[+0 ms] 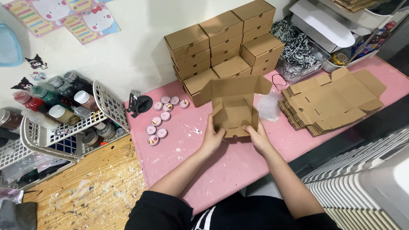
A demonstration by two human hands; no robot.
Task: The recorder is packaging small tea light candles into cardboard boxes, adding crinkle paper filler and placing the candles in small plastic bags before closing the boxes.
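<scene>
Here, both forearms reach forward — left hand [211, 138], right hand [258, 138] fingers gripping half-folded cardboard box [233, 111] on pink table [221, 170].

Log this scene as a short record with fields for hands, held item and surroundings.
left hand: grips left side of the half-folded cardboard box
right hand: grips its right side
box lid: open, standing up
behind: stack of closed boxes
right: pile of flat box blanks
left: small round pink tins, basket of paint bottles
surface: pink table
</scene>
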